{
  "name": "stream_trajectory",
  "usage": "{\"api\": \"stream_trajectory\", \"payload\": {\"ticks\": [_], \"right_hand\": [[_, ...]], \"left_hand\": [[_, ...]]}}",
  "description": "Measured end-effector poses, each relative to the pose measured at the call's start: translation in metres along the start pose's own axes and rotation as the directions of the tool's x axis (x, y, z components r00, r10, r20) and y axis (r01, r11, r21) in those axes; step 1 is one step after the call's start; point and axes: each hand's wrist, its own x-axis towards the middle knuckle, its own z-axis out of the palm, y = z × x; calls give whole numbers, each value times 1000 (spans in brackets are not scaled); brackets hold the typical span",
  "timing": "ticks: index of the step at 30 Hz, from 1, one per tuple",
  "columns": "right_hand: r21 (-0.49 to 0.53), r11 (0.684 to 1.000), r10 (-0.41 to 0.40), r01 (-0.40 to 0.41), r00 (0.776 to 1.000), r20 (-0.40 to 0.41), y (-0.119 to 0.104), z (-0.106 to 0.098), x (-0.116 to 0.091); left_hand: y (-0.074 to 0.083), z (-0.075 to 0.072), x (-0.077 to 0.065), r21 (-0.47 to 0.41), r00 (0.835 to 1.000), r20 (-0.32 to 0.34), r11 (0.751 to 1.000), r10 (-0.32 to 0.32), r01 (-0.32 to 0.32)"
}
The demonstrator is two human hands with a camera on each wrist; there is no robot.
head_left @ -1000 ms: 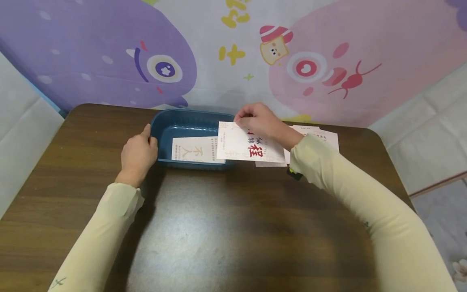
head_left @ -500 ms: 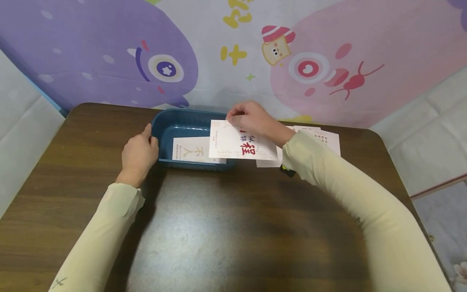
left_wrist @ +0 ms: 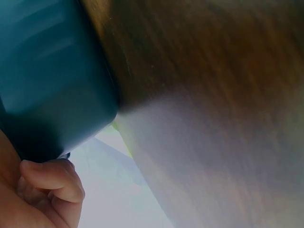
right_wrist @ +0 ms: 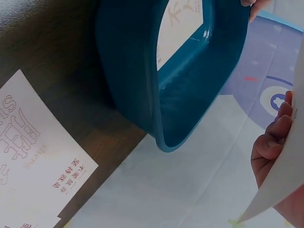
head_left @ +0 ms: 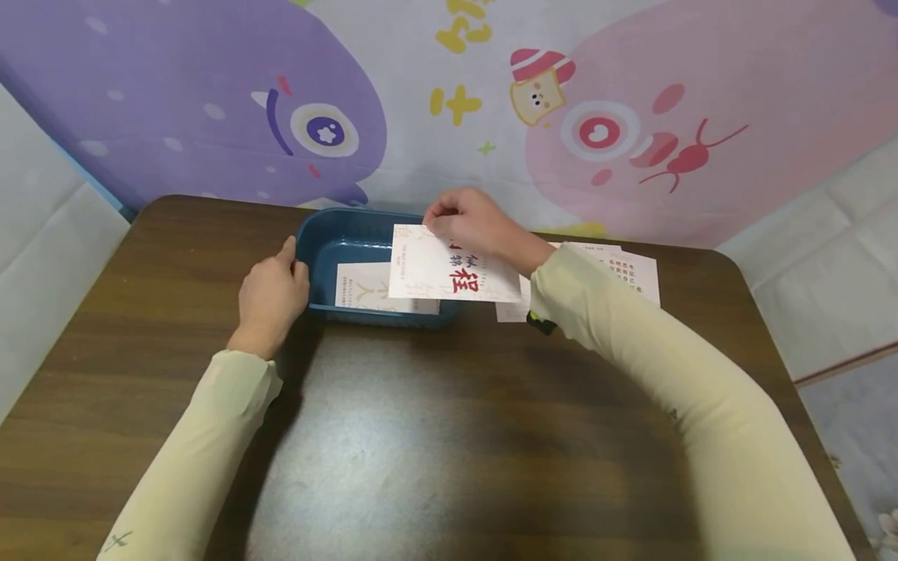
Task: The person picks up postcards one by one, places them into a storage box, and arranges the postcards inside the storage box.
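A blue plastic basin stands near the back of the table. My left hand grips its left end, the index finger along the rim; in the left wrist view the hand's curled fingers show beside the basin wall. My right hand pinches the edge of a white printed card and holds it above the basin's right end. The card has large red and blue characters. Inside the basin lies another printed card, partly hidden by the held one.
More printed cards lie on the dark wooden table to the right of the basin, partly covered by the right forearm. A cartoon-printed cloth hangs behind the table's back edge.
My right hand has moved left with the card, bringing it further over the basin and over the card inside. The left hand has kept its place on the basin.
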Motion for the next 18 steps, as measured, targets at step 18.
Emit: {"api": "stream_trajectory", "payload": {"ticks": [18], "right_hand": [[-22,1000,4,-4,1000,23,-8,19,17]], "left_hand": [[1,-2,-1,-5,1000,-6,1000,12,-12]]}}
